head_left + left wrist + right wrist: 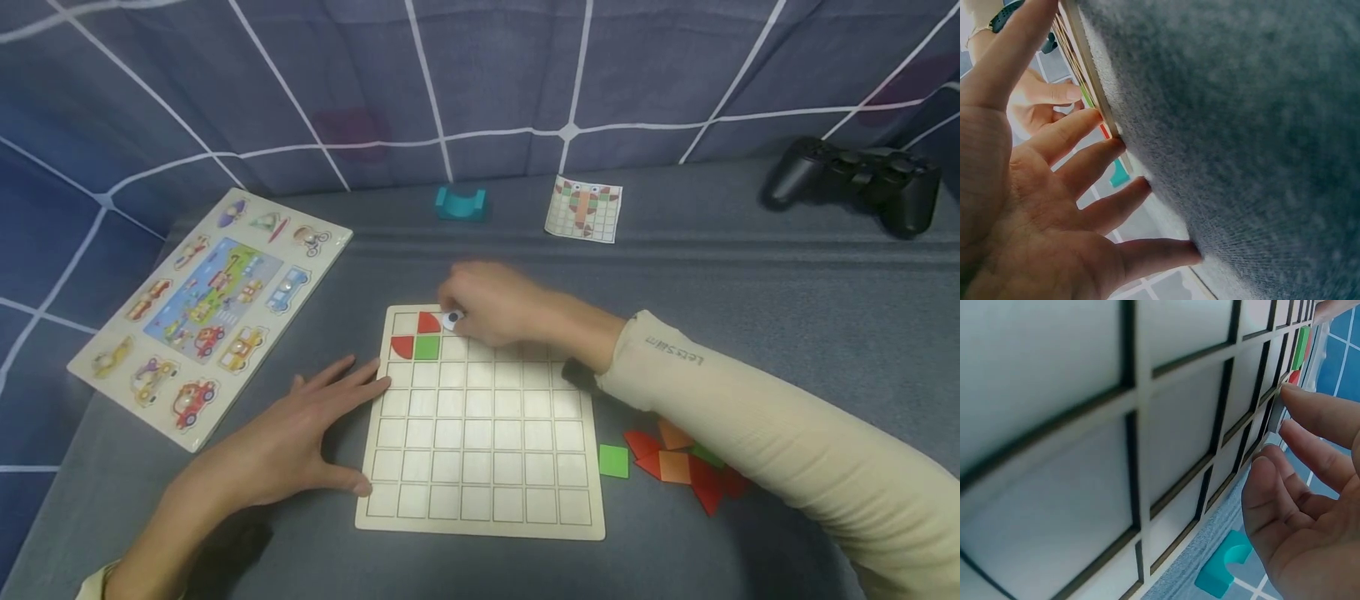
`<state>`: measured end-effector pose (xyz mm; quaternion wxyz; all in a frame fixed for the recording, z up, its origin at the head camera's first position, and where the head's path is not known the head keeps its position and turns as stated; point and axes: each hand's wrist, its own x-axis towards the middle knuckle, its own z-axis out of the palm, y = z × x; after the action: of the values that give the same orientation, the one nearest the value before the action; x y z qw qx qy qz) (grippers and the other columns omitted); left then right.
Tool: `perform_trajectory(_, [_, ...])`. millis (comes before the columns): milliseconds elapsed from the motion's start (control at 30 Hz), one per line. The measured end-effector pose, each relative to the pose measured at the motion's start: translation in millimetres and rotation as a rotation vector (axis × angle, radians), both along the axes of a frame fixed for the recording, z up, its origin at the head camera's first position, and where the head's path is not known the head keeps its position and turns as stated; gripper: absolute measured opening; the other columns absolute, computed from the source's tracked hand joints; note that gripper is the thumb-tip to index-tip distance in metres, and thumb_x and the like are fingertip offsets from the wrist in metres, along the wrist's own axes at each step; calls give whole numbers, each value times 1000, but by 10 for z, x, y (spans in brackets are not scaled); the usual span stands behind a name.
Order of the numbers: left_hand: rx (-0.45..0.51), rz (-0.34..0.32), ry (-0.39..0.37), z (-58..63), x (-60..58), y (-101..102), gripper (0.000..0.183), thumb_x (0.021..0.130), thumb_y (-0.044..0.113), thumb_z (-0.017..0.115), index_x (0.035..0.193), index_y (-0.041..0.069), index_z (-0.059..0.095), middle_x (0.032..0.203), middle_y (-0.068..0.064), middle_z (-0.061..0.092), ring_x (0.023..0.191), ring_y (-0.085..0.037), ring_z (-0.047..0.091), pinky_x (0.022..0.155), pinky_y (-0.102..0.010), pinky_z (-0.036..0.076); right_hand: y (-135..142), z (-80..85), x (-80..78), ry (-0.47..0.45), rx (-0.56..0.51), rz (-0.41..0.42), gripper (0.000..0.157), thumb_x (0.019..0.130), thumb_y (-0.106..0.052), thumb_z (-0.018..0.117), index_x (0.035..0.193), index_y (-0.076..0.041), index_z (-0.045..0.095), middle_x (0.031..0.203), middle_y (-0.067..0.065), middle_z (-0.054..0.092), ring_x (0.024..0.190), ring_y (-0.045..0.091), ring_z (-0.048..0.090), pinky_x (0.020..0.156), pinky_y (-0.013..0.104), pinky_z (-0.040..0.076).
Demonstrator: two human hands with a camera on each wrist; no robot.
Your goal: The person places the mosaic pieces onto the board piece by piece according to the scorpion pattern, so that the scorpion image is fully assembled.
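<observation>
A wooden grid board (465,433) lies flat on the grey cloth. At its top left are two red quarter-round tiles (428,322) and a green square tile (427,347). My right hand (491,304) pinches a white tile with a black eye dot (451,320) at the top row, just right of the upper red tile. The right wrist view shows that tile's thin edge (1276,414) by the fingertips. Along the board's left edge my left hand (303,442) rests with fingers spread, thumb and fingertips touching the rim.
Loose red, orange and green tiles (675,467) lie right of the board, partly under the sleeve. Behind are a pattern card (583,208) and a teal curved block (461,204). A vehicle puzzle board (210,312) lies left; a black game controller (855,183) sits far right.
</observation>
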<state>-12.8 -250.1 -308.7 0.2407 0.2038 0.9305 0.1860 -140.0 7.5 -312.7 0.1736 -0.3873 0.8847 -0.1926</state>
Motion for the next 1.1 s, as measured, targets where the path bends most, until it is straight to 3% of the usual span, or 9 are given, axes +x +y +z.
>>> perform_trajectory(433, [2,8,-8,4,-3,-1,110,57,70,79,150,22,45,160,-5,29,147,-38,16,100,-80,14,37,-3,15,27,-25,44,22,84,2,65,101,-6,76,94,2,61,92,18,52,81,31,45])
perform_trajectory(633, [-3,6,-7,5,-2,-1,110,57,69,80,150,22,45,160,-5,28,147,-38,16,100,-80,14,51,-3,23,-9,-49,51,27,83,4,63,105,-5,75,97,2,63,95,18,53,84,32,45])
perform_trajectory(867, [-10,10,-5,5,0,2,110,57,68,81,150,21,45,160,-6,29,147,-38,16,100,-80,14,73,2,24,-63,-108,42,23,82,5,63,100,-5,73,91,0,66,92,18,57,85,32,47])
perform_trajectory(1100, [-14,3,2,4,-9,4,110,57,70,80,149,22,45,159,-6,30,147,-38,17,99,-81,15,120,11,22,-83,-122,33,23,85,2,63,105,-4,72,95,1,67,92,18,57,85,33,47])
